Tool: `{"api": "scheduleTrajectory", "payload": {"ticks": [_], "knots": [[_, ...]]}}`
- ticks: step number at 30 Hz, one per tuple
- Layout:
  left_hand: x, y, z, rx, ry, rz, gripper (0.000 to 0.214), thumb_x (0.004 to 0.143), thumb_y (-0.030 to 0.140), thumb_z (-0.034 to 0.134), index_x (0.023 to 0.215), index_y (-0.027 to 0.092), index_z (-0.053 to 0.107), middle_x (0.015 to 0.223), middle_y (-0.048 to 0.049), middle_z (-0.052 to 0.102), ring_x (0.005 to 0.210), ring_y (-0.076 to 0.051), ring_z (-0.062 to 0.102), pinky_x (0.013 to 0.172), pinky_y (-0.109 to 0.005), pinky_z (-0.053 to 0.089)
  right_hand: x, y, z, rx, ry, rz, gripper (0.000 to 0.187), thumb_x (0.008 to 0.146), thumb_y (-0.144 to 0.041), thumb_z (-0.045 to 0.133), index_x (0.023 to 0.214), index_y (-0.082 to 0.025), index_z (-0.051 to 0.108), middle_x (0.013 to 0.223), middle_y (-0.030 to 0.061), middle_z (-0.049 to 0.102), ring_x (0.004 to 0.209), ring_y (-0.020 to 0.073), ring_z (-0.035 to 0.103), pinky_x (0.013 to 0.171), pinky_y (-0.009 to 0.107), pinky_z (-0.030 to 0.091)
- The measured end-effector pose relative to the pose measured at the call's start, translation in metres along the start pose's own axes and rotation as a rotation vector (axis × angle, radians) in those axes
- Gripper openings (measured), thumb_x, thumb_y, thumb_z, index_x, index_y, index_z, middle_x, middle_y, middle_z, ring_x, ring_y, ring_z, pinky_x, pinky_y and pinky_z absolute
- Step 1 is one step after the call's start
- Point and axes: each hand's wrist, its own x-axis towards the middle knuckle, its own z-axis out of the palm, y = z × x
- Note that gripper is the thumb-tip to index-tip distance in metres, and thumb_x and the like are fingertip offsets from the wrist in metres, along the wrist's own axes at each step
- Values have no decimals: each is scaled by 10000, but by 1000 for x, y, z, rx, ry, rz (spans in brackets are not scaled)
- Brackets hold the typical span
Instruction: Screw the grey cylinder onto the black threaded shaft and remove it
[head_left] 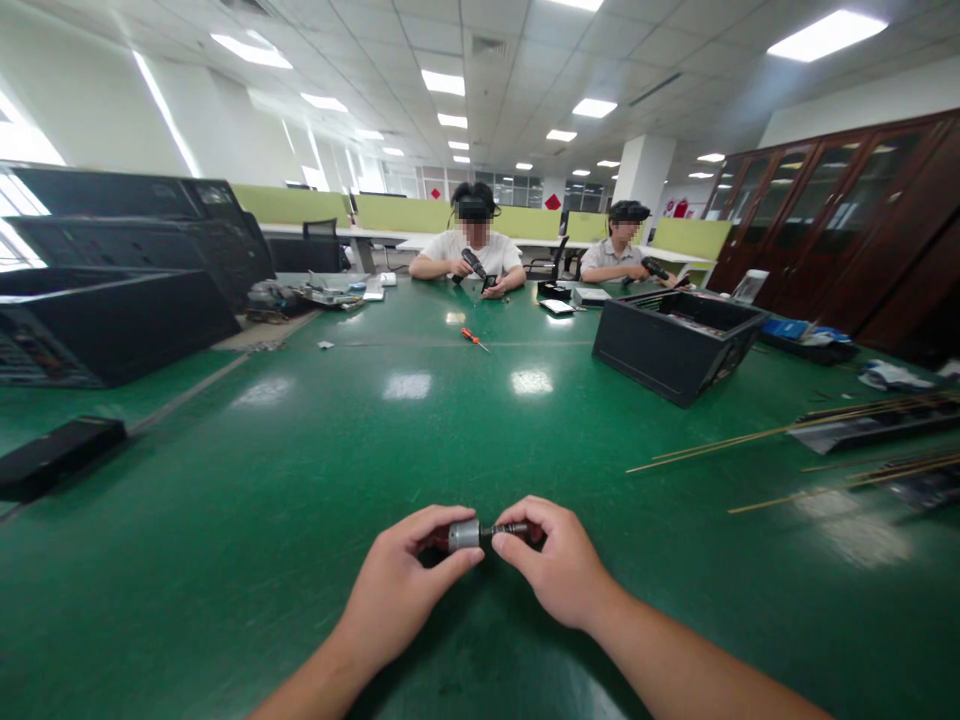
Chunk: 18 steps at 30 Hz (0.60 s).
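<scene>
Close in front of me, my left hand (397, 580) grips a short silver metal cylinder (465, 535), which looks like a small motor's housing, between thumb and fingers. Facing it, my right hand (559, 560) pinches a thin dark metal shaft (510, 529) with ridges along it. The two parts lie end to end in one line, and a thin dark pin shows between them. I cannot tell whether they are joined. My fingers hide the outer ends of both parts, where something reddish brown shows. Both hands are just above the green tabletop (420, 450).
A screwdriver (471, 337) with an orange handle lies farther out. Black computer cases stand at left (112, 320) and right (675, 335). Thin brass-coloured rods (720, 440) stick out at right; a black box (60, 455) is at left. Across the table, two people hold power drills.
</scene>
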Motion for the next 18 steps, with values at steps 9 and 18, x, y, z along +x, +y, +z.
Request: {"api": "scheduleTrajectory", "payload": {"ticks": [9, 18], "knots": [[1, -3, -1, -47, 8, -11, 311, 744, 368, 765, 1026, 238, 744, 978, -36, 757, 892, -233, 710, 830, -322, 545, 0, 1, 1, 51, 13, 51, 77, 810, -225, 662, 836, -176, 715, 712, -14, 605, 649, 128, 524, 616, 238, 394], [1, -5, -2, -77, 7, -34, 346, 739, 386, 768, 1045, 228, 734, 995, -45, 757, 920, -243, 712, 857, -336, 545, 1, 3, 2, 90, 15, 68, 82, 817, -235, 651, 839, -177, 705, 701, -16, 605, 636, 128, 525, 591, 232, 391]]}}
